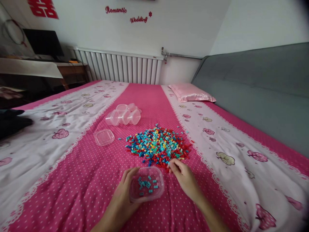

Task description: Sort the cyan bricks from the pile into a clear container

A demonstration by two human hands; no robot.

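Observation:
My left hand (124, 191) is wrapped around the left side of a clear plastic container (158, 194). Several small turquoise building bricks (145, 184) lie scattered on its bottom. Just to the right of the container, my right hand (185, 180) is closed in a pinch at the near edge of a brick pile (156, 145). A small light blue brick (168, 163) shows at its fingertips. Red, blue, turquoise, yellow and other bricks are mixed together in the pile.
One clear container or lid (104, 137) lies left of the pile. Behind it are more clear containers (123, 116), grouped together on the pink dotted bedspread (145, 95). A pink pillow (190, 92) rests at the far right, by a grey headboard (260, 77).

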